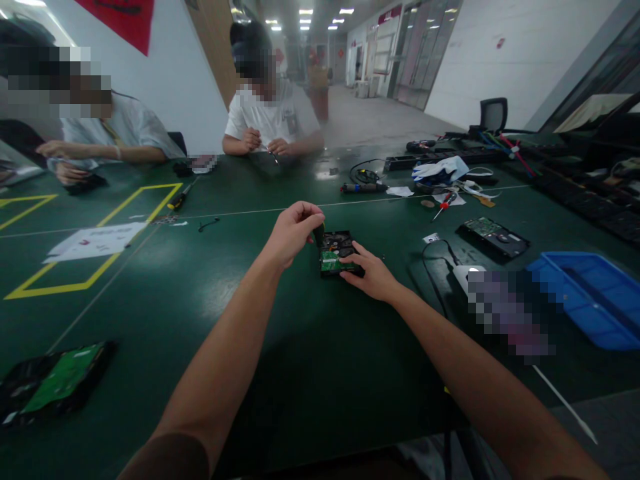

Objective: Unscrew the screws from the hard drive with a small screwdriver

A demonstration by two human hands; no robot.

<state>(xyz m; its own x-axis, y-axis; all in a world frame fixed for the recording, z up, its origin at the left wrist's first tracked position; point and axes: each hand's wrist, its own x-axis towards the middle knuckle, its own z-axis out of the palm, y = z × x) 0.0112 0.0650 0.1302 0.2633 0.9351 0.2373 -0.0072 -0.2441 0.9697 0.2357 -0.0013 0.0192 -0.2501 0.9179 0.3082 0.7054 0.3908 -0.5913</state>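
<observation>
A hard drive [330, 262] with a green circuit board lies on the table in front of me, board side up. My left hand [295, 230] is closed around a screwdriver [319, 233] with a dark handle, held upright at the drive's left edge. Its tip is too small to make out. From the right, my right hand [371, 272] grips the near right part of the drive, fingers spread over its top and side.
Another hard drive [493, 238] lies to the right beside a blue tray [590, 300] and a cable. A third drive [60, 380] is at the near left. Gloves [440, 170], a red screwdriver [444, 207] and paper [95, 241] lie farther off. Two people sit across the table.
</observation>
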